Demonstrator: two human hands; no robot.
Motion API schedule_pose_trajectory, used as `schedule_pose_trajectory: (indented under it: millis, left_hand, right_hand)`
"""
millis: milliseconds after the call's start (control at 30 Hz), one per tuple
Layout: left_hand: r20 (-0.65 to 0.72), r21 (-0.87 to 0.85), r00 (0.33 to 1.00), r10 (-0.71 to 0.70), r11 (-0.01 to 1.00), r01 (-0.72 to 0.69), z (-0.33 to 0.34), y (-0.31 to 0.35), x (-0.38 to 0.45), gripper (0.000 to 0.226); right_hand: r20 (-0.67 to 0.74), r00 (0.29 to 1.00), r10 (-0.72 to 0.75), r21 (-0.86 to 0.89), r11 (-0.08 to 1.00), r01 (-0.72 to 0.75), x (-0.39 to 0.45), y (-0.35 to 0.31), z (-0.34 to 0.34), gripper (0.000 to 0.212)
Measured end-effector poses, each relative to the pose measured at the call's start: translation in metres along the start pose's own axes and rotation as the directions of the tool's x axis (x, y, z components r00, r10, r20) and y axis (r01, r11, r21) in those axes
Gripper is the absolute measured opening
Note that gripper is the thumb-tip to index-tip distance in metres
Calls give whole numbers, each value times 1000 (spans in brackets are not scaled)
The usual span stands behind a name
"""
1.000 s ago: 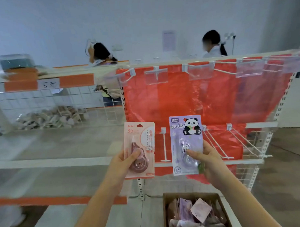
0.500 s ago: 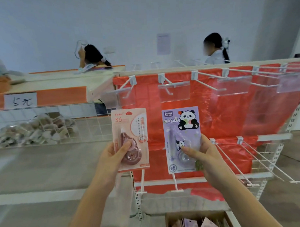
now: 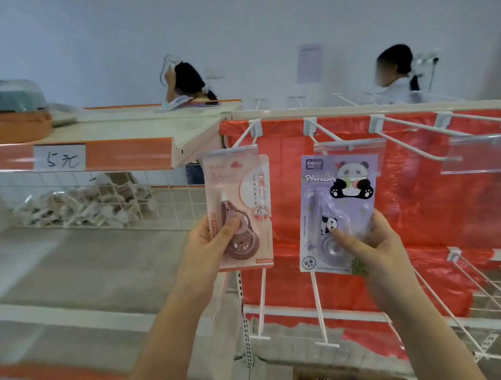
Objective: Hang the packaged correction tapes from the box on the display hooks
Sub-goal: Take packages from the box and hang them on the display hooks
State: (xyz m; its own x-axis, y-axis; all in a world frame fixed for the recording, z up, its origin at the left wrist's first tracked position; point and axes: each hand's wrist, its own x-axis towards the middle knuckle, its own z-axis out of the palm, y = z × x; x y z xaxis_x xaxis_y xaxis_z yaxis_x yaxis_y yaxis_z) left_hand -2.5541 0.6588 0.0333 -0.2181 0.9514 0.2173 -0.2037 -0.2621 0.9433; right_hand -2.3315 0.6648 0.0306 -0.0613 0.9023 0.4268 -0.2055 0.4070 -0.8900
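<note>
Against the red backing sheet [image 3: 415, 212], you have raised both cards to the top hooks [image 3: 324, 131]: left hand [image 3: 208, 245] grips the pink correction tape [image 3: 238, 213], right hand [image 3: 370, 248] pinches the panda correction tape [image 3: 339, 212] at 3 o'clock, neither threaded yet.

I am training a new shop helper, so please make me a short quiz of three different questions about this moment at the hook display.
1. True or false: the left hand grips the pink carded correction tape package.
2. Which package does the right hand hold? A) the purple panda-print correction tape package; B) a green one; C) none.
3. Fill in: the tops of both packages sit behind the clear plastic label holders at the ends of the white wire ____.

Key: 1 true; 2 A; 3 hooks. Whether either package is already threaded on its hook cannot be told.
</note>
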Motion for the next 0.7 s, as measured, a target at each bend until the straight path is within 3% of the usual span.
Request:
schedule_pose_trajectory:
  millis: [700]
  left_hand:
    - [113,-25,994,-5,1000,8,-8,-17,40,27]
  right_hand:
    - [-14,1000,-21,11,1000,21,11,13,-1,35]
